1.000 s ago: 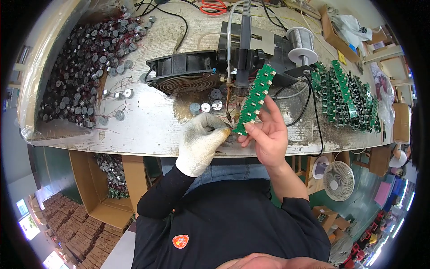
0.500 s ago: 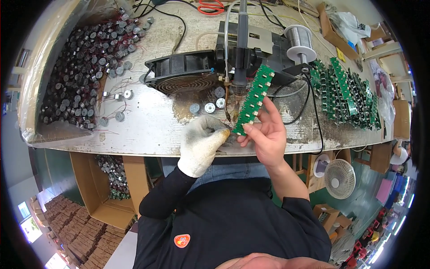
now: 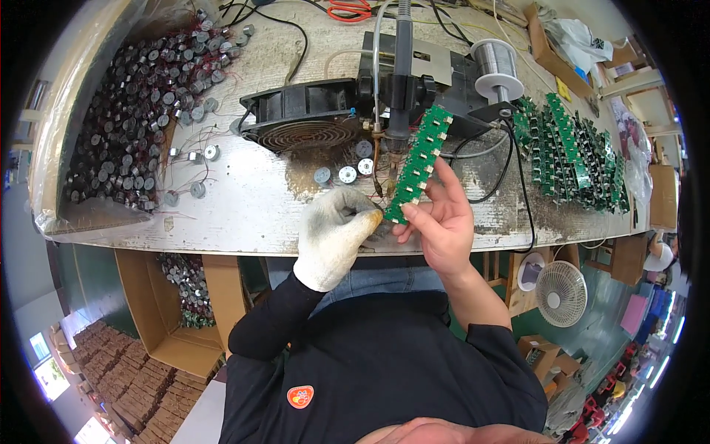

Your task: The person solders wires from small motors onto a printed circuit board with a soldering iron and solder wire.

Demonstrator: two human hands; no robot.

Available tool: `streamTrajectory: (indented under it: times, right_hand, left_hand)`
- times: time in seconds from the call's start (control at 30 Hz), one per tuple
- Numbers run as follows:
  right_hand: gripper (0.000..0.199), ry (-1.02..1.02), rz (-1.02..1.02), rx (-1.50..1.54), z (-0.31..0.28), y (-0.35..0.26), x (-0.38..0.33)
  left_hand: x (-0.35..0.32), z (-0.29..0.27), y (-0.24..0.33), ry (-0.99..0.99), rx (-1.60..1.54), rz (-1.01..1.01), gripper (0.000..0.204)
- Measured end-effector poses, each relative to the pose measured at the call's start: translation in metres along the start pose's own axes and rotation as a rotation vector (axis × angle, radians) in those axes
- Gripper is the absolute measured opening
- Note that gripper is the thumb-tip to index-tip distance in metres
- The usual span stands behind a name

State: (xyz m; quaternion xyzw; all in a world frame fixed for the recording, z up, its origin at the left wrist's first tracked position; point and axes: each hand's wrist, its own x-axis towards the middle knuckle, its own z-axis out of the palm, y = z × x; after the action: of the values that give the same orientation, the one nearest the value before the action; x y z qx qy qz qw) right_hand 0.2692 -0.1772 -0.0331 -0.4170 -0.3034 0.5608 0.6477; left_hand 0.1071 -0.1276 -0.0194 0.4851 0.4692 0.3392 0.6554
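My right hand (image 3: pixel 446 220), bare, grips a long green circuit board strip (image 3: pixel 421 163) near its lower end, thumb on top and fingers behind. The strip is tilted, its far end leaning right, and small metal parts line its right edge. My left hand (image 3: pixel 333 233) wears a white glove with a stained thumb. Its fingers are pinched together at the strip's lower left corner; whatever lies between them is hidden. Just beyond the strip stands an upright soldering iron (image 3: pixel 397 111) with a thin tube beside it. A few small round motors (image 3: pixel 347 175) lie left of the iron's tip.
A plastic-lined box (image 3: pixel 55 163) of wired motors stands at left. A black fan (image 3: pixel 299 115) sits behind my left hand. At right are a solder wire spool (image 3: pixel 495 66) and a pile of green boards (image 3: pixel 573 155). A cardboard box (image 3: pixel 177 348) is below the table edge.
Both hands stay in nearly the same place, with only a slight shift of the left fingers. The right hand keeps its hold on the circuit board strip.
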Motion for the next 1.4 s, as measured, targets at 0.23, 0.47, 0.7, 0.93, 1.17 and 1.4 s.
streamTrajectory:
  times: [0.23,0.47,0.7,0.93,1.17,1.4]
  right_hand:
    - [0.069,0.007,-0.008,-0.006,-0.001,-0.002,-0.001]
    - [0.069,-0.001,-0.016,-0.009,-0.001,0.0,0.0]
    - [0.069,0.007,-0.021,-0.005,0.0,0.004,-0.001]
    - [0.07,0.026,0.006,-0.013,-0.007,0.001,-0.008]
    - [0.075,-0.008,0.204,0.081,-0.023,-0.014,-0.034]
    - [0.069,-0.083,0.148,0.035,-0.003,-0.028,-0.096]
  left_hand:
    - [-0.001,0.003,0.0,-0.019,-0.073,-0.016,0.012]
    - [-0.001,0.002,-0.006,0.005,-0.126,-0.019,0.011]
    - [-0.001,0.002,-0.009,0.022,-0.134,-0.036,0.01]
    - [-0.005,0.002,-0.007,-0.032,-0.016,-0.024,0.011]
    - [-0.044,0.001,-0.009,0.066,0.674,0.539,0.024]
    - [-0.05,0.034,-0.02,0.264,0.842,0.864,0.035]
